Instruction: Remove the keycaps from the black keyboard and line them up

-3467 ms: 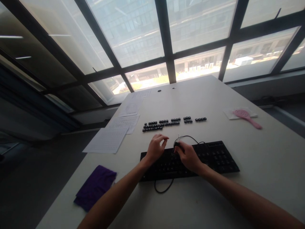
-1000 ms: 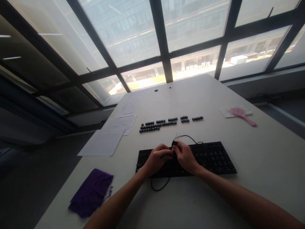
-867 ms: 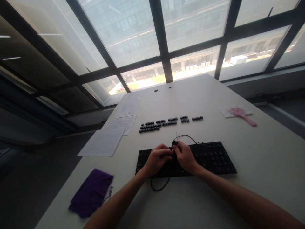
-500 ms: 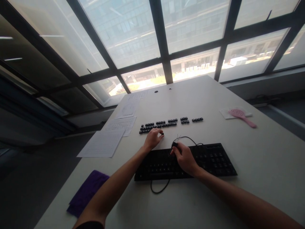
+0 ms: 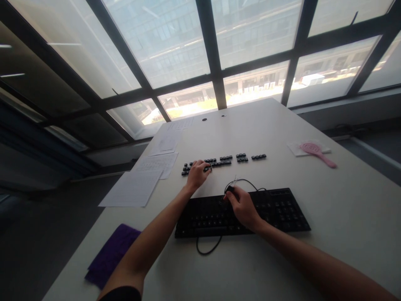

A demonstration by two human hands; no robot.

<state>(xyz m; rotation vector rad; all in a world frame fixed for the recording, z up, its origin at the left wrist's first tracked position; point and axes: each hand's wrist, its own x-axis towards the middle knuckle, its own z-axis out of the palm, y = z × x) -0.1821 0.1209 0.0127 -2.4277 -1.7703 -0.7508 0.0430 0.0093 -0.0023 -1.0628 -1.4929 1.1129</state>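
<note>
A black keyboard [image 5: 285, 213] lies on the white table, many of its keys bare of caps in the upper middle. Beyond it, loose black keycaps [image 5: 225, 158] stand in rows. My left hand [image 5: 198, 173] is at the left part of these rows, thumb and fingers pinched on a small dark keycap [image 5: 206, 168]; its fingers cover part of the row. Over the middle of the keyboard, my right hand [image 5: 242, 207] is closed around a keycap puller [image 5: 230, 189], with a black handle and thin wires pointing up and away.
Printed papers [image 5: 130, 188] lie along the left table edge. A folded purple cloth [image 5: 112, 253] is beside my left forearm. A pink hairbrush [image 5: 316, 152] rests on a white packet at the right. The keyboard's cable [image 5: 208, 253] loops out at its front.
My left hand has moved forward with the keycap, from just in front of the keycap rows onto them. My right hand stays over the keyboard with the keycap puller.
</note>
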